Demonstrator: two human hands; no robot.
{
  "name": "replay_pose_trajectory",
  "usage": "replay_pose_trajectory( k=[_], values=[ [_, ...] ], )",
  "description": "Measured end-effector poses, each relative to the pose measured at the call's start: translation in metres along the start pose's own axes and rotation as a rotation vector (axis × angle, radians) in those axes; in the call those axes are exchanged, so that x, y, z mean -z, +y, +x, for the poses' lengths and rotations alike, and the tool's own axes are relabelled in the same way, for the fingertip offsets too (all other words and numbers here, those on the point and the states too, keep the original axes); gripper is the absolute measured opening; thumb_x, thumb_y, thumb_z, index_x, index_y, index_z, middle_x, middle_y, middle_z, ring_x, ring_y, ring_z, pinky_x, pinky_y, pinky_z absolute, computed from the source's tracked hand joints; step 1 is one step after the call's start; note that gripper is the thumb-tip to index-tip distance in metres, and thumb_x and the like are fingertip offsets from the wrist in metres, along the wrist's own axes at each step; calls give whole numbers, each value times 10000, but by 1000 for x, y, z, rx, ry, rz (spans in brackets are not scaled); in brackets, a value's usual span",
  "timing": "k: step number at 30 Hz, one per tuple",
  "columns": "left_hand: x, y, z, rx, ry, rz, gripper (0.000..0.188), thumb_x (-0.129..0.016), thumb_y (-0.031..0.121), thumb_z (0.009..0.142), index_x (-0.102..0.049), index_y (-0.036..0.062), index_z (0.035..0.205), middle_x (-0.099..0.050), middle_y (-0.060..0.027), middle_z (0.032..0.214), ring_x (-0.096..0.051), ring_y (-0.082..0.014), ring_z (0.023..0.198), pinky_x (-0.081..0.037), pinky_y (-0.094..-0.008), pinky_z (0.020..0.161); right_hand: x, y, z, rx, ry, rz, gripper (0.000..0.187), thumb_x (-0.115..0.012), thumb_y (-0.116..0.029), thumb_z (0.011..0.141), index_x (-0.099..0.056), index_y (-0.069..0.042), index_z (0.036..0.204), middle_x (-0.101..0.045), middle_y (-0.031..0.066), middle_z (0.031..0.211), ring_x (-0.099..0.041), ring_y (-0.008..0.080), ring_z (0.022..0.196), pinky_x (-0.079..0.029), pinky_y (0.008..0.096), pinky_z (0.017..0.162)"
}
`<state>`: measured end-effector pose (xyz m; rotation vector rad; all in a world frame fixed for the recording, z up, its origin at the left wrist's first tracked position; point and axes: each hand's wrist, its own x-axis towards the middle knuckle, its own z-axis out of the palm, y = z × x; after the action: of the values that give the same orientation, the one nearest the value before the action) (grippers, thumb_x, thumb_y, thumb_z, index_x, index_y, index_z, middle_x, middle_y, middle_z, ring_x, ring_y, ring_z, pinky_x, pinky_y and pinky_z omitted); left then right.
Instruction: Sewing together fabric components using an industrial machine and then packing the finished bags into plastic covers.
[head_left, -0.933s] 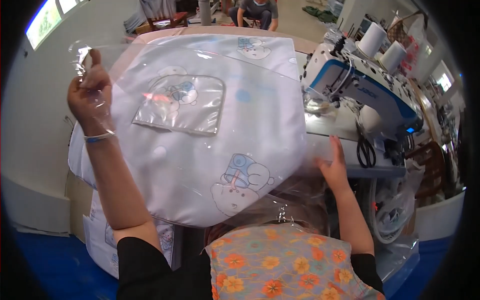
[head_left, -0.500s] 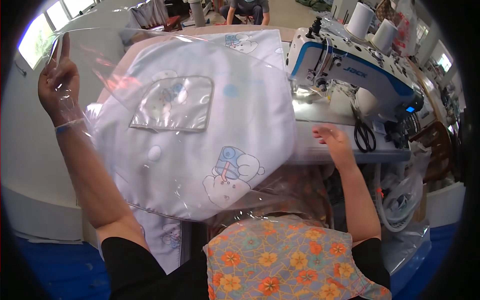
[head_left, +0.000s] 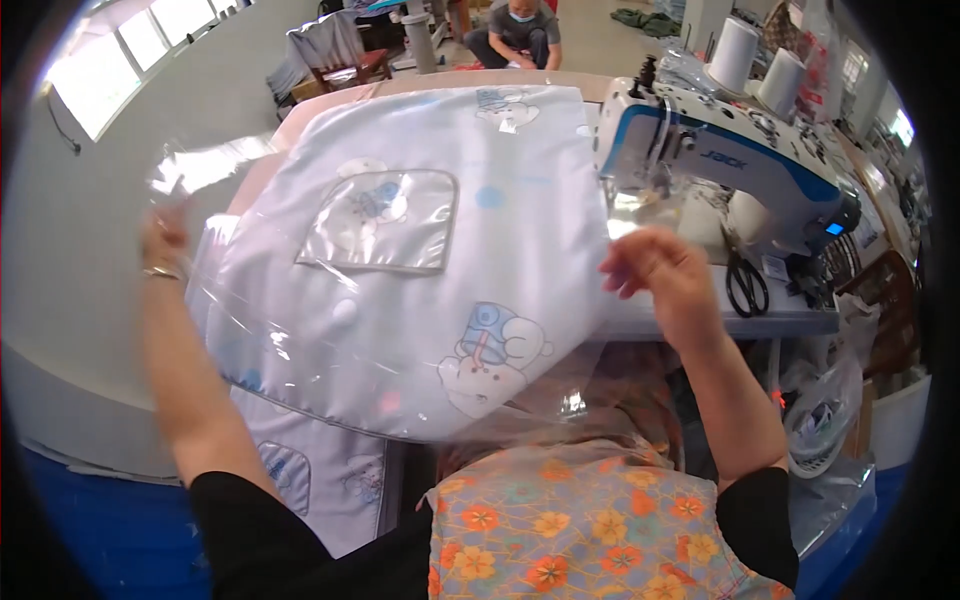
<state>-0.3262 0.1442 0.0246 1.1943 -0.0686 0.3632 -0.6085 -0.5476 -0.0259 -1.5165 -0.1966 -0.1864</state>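
Note:
A white quilted fabric piece printed with cartoon bears is spread over the table before me. A clear pocket with grey edging is set on it. Over the fabric lies a loose clear plastic sheet, its left part lifted and shiny. My left hand, smeared by motion, is closed on that sheet off the fabric's left side. By the fabric's right edge, in front of the sewing machine, hovers my right hand. Its fingers are loosely bent and apart, with nothing visible in them.
Black scissors lie on the machine bed to the right. White thread cones stand behind the machine. Another printed fabric piece hangs below the table's near edge. A person crouches at the far side; a chair stands beyond the table.
My left hand has come down and inward with the plastic sheet, which has sunk toward the fabric. My right hand has risen slightly and its fingers have bent. The whole view has shifted.

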Motion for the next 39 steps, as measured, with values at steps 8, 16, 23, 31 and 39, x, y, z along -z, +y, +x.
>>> replay_pose_trajectory(
  k=[8, 16, 23, 31, 39],
  values=[
    [-31, -84, -42, -23, 234, 10, 169, -598, 162, 967, -625, 2, 1015, -623, -52, 812, -538, -94, 610, -396, -228, 452, -5, -10, 55, 109, -61, -179, 292, -508, -93, 955, -682, -17, 1177, -723, 88, 968, -651, 127, 710, -547, 275, 697],
    [1, 67, -7, -172, -109, -198, 335, -552, 75, 976, -565, 6, 1304, -651, -120, 1155, -488, -110, 654, -465, -240, 604, -9, -87, 19, 228, 107, 92, 261, -471, -100, 1020, -647, -22, 1196, -645, 69, 740, -423, 36, 442, -339, 183, 420],
    [64, -129, -92, 485, 148, 567, 383, -567, 94, 900, -537, 45, 1279, -584, -33, 667, -471, -97, 452, -372, -275, 392, -33, 47, -83, -859, -90, 207, 283, -585, -70, 943, -605, 20, 1211, -656, 75, 680, -557, 86, 453, -422, 199, 428],
    [42, -100, -106, -267, 470, 1791, 575, -560, 44, 842, -442, 47, 1405, -652, -175, 1083, -647, -281, 930, -529, -394, 725, -8, 67, -9, -634, -214, 114, 594, -689, -246, 929, -416, -15, 1403, -659, 147, 1184, -663, 185, 985, -538, 298, 821],
    [-326, -176, -102, -464, -943, 1482, 477, -576, 333, 951, -591, 18, 1310, -579, -212, 1345, -503, -367, 1292, -372, -427, 1105, 6, 107, 91, -370, 12, -155, 258, -675, -288, 933, -662, -35, 888, -682, 27, 894, -597, 79, 787, -484, 254, 684]
  ],
)
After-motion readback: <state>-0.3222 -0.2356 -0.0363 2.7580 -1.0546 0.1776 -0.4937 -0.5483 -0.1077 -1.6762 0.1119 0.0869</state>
